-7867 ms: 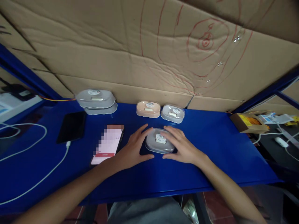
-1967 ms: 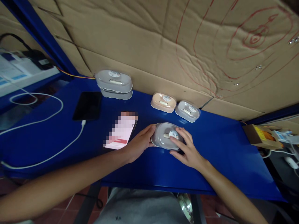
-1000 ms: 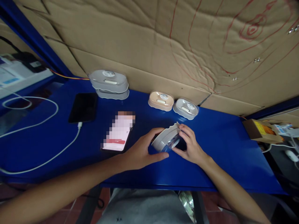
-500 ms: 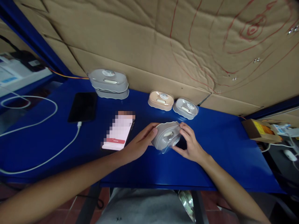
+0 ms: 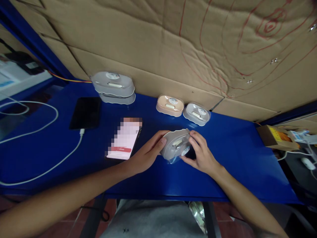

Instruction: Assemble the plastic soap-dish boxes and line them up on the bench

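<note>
A grey oval container (image 5: pixel 173 144) with a clear plastic cover is held tilted above the blue table, near its front half. My left hand (image 5: pixel 151 148) grips its left end, thumb on the near side. The fingers and thumb of my right hand (image 5: pixel 201 152) close round the right end of the clear cover. Behind them stand an orange container (image 5: pixel 170 105) and another grey container (image 5: pixel 197 114), side by side. To the left of my left hand lies a phone with a lit screen (image 5: pixel 126 137).
Two stacked larger grey containers (image 5: pixel 114 87) stand at the back left. A dark phone (image 5: pixel 85 113) with a white cable (image 5: pixel 71 158) lies on the blue table (image 5: pixel 235 158). A cardboard wall (image 5: pixel 136 39) rises behind, and an open box (image 5: pixel 277 137) sits at the right.
The held container and both hands have barely moved. The view has shifted slightly, so the phones and stacked containers appear a little further left.
</note>
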